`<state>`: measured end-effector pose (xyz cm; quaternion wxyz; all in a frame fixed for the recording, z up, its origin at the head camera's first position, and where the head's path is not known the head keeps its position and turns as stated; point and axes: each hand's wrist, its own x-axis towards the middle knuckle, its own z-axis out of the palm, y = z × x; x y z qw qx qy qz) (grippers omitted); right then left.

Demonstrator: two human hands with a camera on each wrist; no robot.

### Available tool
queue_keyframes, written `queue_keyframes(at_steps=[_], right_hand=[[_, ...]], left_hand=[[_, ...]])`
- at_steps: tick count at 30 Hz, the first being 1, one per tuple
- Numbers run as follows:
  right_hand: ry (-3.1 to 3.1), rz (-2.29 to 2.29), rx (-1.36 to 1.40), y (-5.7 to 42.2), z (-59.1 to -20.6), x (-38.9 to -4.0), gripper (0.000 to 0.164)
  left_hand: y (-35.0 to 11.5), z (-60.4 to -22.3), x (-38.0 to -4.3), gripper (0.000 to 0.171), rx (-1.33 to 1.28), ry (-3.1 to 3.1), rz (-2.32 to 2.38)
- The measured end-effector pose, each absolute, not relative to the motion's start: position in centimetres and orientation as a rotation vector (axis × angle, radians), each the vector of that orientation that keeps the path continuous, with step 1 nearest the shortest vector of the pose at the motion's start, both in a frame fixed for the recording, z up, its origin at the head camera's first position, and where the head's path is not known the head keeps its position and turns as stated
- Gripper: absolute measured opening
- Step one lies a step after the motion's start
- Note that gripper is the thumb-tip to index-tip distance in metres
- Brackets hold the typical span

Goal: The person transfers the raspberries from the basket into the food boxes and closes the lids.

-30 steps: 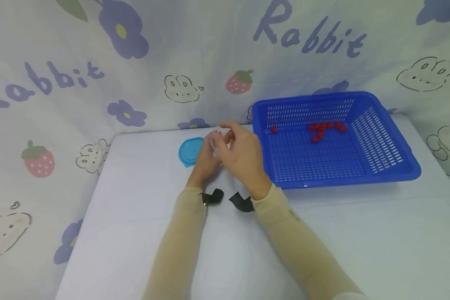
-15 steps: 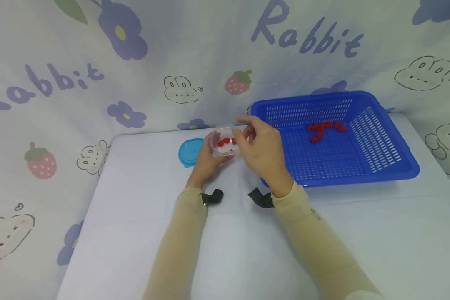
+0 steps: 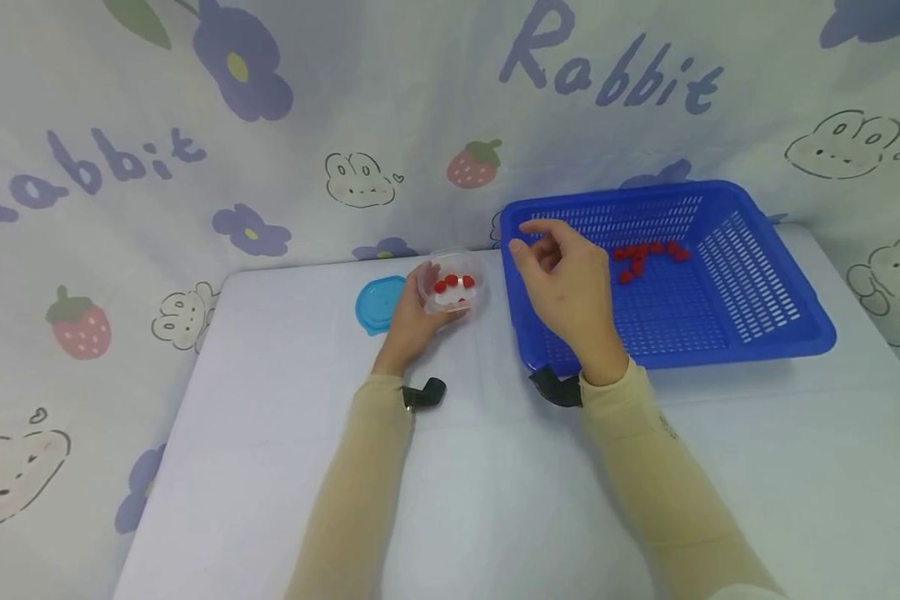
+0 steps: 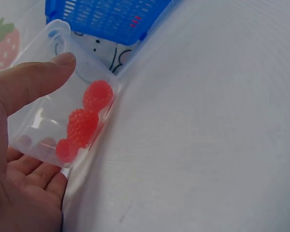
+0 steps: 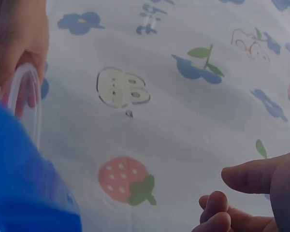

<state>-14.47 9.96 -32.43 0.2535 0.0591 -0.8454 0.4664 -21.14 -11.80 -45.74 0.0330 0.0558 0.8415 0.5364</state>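
Observation:
My left hand point(image 3: 412, 325) holds a clear plastic tub point(image 4: 84, 65) on the table, its thumb on the near side and its fingers on the far side. Inside lie several red raspberries point(image 3: 452, 282), bunched at the bottom in the left wrist view. My right hand point(image 3: 566, 279) hovers over the left end of a blue basket point(image 3: 813, 329); its fingers are loosely bent, and nothing shows between thumb and fingertips in the right wrist view. More raspberries point(image 3: 637, 258) lie toward the back of the basket. What lies directly beneath the right hand is hidden.
A light blue lid point(image 3: 378, 304) lies flat on the white table point(image 3: 270, 417), just left of the left hand. Behind the table hangs a printed cloth point(image 3: 390, 83). The basket's rim stands close to the right of the tub.
My right hand has moved right, from over the tub to over the basket, uncovering the raspberries in the tub. It now covers where a lone raspberry lay at the basket's left. The left hand stays put.

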Motion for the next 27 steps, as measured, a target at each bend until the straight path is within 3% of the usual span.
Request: queue_keyframes(at_steps=[27], right_hand=[[-2.508, 1.237, -0.044, 18.4, -31.3, -18.5, 0.037]], left_hand=[[-12.0, -45.9, -21.2, 0.089, 0.202, 2.599, 1.66]])
